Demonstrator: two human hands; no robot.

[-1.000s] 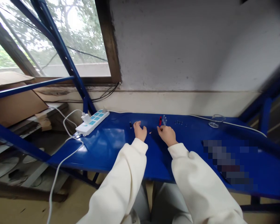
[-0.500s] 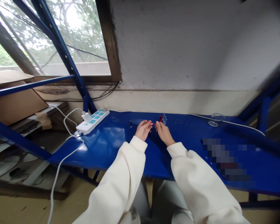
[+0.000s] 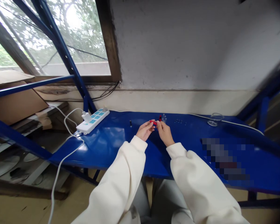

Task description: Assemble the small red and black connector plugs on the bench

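The left hand (image 3: 144, 131) and right hand (image 3: 164, 132) pinch a red piece (image 3: 152, 122) above the glossy blue table (image 3: 100, 152), which stands along a pale wall (image 3: 177, 56) beside a window (image 3: 86, 34).

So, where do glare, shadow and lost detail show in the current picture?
Head view: daylight overexposes the window, glare streaks the blue table, shadow dims the wall at right, a pixelated patch masks detail; the held red piece lacks fine detail.
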